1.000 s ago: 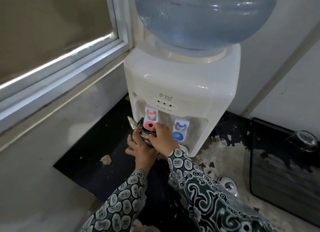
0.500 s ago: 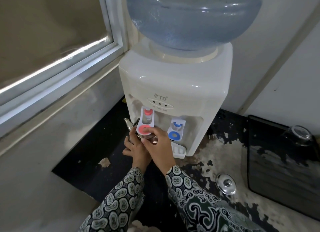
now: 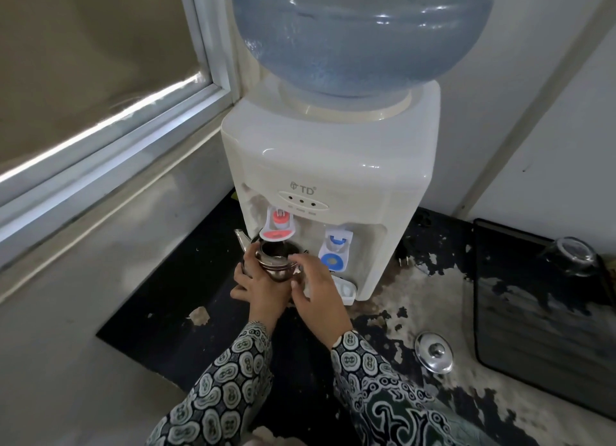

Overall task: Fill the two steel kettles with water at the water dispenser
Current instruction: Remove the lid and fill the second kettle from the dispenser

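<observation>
I hold a small, round-bellied steel kettle (image 3: 274, 262) right in front of the white tabletop water dispenser (image 3: 333, 165), with its open mouth directly under the dispenser's red tap lever (image 3: 277, 227). My left hand (image 3: 258, 284) wraps around the kettle's left side and belly, fingers curled on the steel. My right hand (image 3: 316, 294) comes in from the right, thumb and fingertips resting on the kettle's rim and shoulder; whether it truly clasps the metal or only steadies it, I cannot tell. The kettle's pointed spout (image 3: 240, 239) sticks out to the left of the dispenser's front, clear of my fingers. The blue tap lever (image 3: 334, 251) sits just right of the red one, untouched.

On top of the dispenser stands a big translucent blue water bottle (image 3: 360, 35), upended into its collar. Right of the dispenser and nearer to me, a round steel lid with a knob (image 3: 434, 351) lies on the worn black counter (image 3: 186, 279), well apart from the kettle. Farther right of the dispenser is a dark flat tray (image 3: 540, 329) with an upturned clear glass (image 3: 571, 255) on it. Left of the dispenser runs a white-framed window (image 3: 140, 119).
</observation>
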A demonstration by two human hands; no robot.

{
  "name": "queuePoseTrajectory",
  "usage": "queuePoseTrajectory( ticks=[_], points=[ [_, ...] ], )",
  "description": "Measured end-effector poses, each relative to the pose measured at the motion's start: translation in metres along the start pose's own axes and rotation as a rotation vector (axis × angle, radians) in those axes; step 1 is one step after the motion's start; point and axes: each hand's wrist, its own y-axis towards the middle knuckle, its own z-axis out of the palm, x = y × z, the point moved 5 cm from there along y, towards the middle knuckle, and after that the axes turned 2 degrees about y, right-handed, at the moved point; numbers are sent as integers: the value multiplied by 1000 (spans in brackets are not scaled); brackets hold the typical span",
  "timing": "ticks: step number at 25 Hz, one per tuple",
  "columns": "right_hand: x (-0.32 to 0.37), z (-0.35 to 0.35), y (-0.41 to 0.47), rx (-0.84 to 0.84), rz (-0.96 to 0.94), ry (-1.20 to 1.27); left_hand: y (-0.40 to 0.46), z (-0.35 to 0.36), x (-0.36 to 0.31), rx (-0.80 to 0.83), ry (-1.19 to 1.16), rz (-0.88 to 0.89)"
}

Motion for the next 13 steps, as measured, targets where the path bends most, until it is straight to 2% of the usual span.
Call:
queuePoseTrajectory(
  ticks=[13],
  points=[
    [-13,0,3,50,-55,-89,2,1,2,10,37,71]
  ],
)
